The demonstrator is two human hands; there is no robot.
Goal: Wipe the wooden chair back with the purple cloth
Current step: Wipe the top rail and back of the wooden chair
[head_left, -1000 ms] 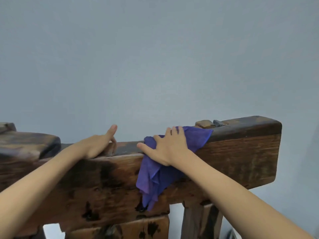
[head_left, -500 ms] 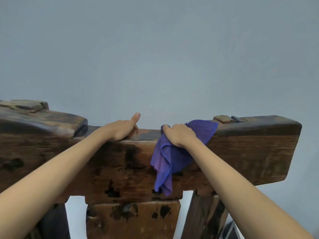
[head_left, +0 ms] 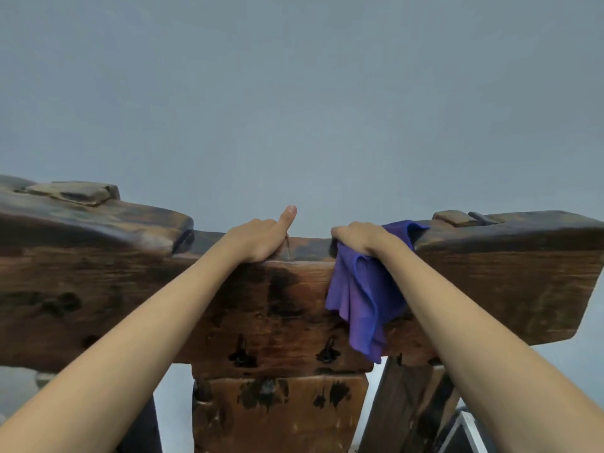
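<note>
A thick, dark, rough wooden chair back [head_left: 130, 289] runs across the view, with a lower dip in the middle of its top edge. My right hand [head_left: 361, 238] grips the purple cloth [head_left: 362, 299] on that dip, fingers curled over the far edge. Most of the cloth hangs down the front face; a corner lies up against the raised right part. My left hand [head_left: 260, 238] rests on the top edge just left of it, fingers curled over the rim and one finger pointing up.
A plain grey wall [head_left: 294, 93] fills the background close behind the chair. Below the top rail are a wide central wooden slat [head_left: 277, 416] and a dark slanted post [head_left: 405, 407] at the right. A dark framed object [head_left: 464, 436] shows at the bottom right.
My right hand went from lying flat on the cloth to curling over the far edge with it. The view has shifted, so the chair back sits further right and more of its left end shows.
</note>
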